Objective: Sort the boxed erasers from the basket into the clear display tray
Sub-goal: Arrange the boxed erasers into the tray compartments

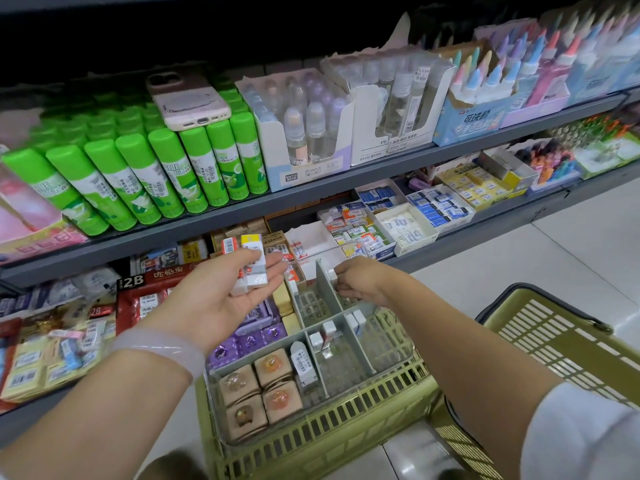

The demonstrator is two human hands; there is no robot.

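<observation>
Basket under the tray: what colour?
Olive green basket, slotted plastic walls; head view, the only one, shows it clearly.

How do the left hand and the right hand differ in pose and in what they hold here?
The left hand lies palm up, fingers relaxed, carrying several boxed erasers; the right hand is turned palm down, pinching one small white eraser. The left hovers beside the clear display tray; the right reaches over its grey divider. Both arms are bare at the wrist.
</observation>
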